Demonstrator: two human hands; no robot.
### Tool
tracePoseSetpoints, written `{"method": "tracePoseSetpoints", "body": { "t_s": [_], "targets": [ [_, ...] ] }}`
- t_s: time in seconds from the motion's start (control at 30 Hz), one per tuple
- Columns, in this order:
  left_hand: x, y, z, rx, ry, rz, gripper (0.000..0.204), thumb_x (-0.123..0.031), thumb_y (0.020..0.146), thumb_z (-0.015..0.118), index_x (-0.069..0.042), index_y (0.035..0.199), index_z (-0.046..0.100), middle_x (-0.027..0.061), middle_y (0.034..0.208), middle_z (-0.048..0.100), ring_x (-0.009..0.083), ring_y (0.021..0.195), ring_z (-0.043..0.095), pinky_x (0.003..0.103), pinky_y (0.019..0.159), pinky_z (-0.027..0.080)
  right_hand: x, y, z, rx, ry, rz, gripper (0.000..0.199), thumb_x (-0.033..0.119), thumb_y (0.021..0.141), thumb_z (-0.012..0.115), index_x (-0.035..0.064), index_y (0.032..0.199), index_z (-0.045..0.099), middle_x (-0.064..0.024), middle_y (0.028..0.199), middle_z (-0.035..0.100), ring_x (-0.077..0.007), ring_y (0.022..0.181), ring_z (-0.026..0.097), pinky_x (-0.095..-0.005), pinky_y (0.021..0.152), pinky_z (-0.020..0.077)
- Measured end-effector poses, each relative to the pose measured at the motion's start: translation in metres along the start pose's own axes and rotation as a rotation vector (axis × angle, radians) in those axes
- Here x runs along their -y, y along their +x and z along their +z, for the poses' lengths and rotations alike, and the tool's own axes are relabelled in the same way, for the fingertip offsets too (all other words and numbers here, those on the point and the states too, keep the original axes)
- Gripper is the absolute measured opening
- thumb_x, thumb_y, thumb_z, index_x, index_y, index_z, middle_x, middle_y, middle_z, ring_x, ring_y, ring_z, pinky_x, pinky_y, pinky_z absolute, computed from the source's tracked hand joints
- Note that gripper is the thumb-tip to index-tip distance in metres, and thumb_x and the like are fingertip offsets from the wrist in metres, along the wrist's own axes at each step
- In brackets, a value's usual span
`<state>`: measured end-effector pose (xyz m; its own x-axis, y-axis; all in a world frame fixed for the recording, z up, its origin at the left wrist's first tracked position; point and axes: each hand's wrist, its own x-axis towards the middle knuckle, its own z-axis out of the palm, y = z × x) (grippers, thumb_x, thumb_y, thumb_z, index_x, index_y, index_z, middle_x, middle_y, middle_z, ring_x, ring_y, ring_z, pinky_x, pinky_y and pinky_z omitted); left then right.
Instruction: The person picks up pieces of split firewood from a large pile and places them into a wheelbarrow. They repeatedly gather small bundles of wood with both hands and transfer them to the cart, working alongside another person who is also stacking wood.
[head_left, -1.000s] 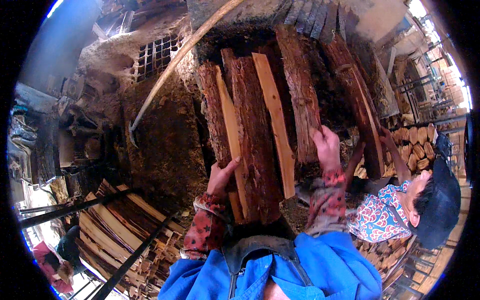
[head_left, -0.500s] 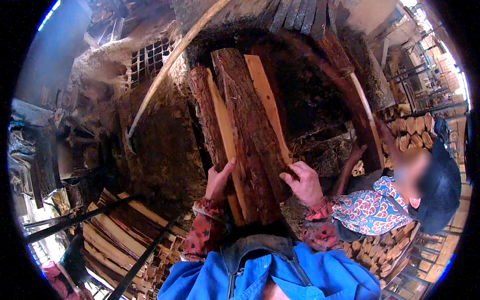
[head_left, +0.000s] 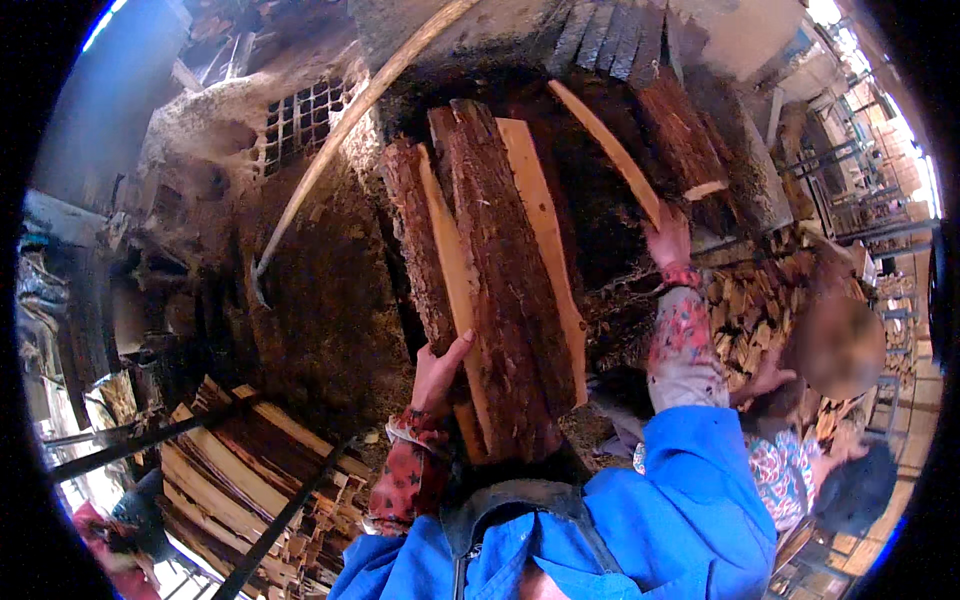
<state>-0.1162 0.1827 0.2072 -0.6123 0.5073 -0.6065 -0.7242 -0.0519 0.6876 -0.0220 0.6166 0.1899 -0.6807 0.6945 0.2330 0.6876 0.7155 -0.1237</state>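
A stack of long bark-covered wood slabs (head_left: 505, 270) lies lengthwise in front of me, with pale sawn edges showing. My left hand (head_left: 438, 378) is closed round the stack's near left edge, its thumb pressed on a pale slab edge. Farther off to the right, my right hand (head_left: 670, 242) grips the near end of a thin, slightly curved wood strip (head_left: 610, 150). That strip points away and to the left, apart from the stack. Some of my right hand's fingers are hidden.
Beyond my right hand rests another bark-covered piece (head_left: 690, 140). A co-worker's hand (head_left: 768, 378) is close by at the right, before stacked split firewood (head_left: 755, 310). A long curved pole (head_left: 350, 115) stands at the far left; planks (head_left: 240, 455) lie behind dark bars at the lower left.
My right hand has left the slab stack, moved far and right, and taken hold of the thin strip. My left hand stays on the stack. The co-worker has shifted nearer, lower in view.
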Motion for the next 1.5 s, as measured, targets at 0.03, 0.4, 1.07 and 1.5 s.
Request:
{"method": "tracePoseSetpoints", "body": {
  "t_s": [0.03,0.4,1.07,1.5],
  "targets": [
    [-0.001,0.001,-0.001,-0.003,-0.015,-0.022,0.040,-0.024,0.085,0.071,0.002,0.113,0.058,0.0074,0.101,0.065,0.0173,0.084,0.063,0.033,0.073,0.053,-0.012,0.006,0.012,0.051,-0.020,0.088,0.058,0.031,0.080,0.068,0.0032,0.128,0.050,-0.0261,0.115,0.054,-0.0460,0.103,0.053,-0.0466,0.088,0.0455],
    [0.003,0.015,-0.009,-0.059,0.131,-0.001,0.041,-0.026,0.085,0.072,0.002,0.112,0.059,0.0068,0.100,0.065,0.0159,0.084,0.063,0.033,0.073,0.053,0.065,-0.083,-0.040,0.174,0.763,0.161,0.042,0.022,0.081,0.069,-0.0022,0.113,0.055,-0.0119,0.093,0.065,-0.0206,0.086,0.062,-0.0342,0.077,0.0494],
    [0.014,0.017,-0.031,-0.033,0.174,0.051,0.033,-0.022,0.090,0.065,0.004,0.110,0.063,0.0042,0.102,0.066,0.0121,0.090,0.060,0.028,0.082,0.048,0.107,-0.171,0.014,0.550,0.960,0.315,0.047,0.034,0.085,0.069,-0.0039,0.111,0.062,-0.0106,0.099,0.067,-0.0175,0.087,0.062,-0.0311,0.079,0.0498],
    [-0.001,0.023,-0.060,0.284,-0.299,-0.225,0.050,-0.037,0.091,0.060,-0.002,0.127,0.053,0.0083,0.117,0.063,0.0226,0.104,0.061,0.038,0.092,0.049,0.107,-0.182,0.037,0.810,1.032,0.566,0.059,0.045,0.084,0.069,-0.0040,0.116,0.058,-0.0069,0.104,0.064,-0.0135,0.094,0.058,-0.0294,0.080,0.0478]
  ]
}}
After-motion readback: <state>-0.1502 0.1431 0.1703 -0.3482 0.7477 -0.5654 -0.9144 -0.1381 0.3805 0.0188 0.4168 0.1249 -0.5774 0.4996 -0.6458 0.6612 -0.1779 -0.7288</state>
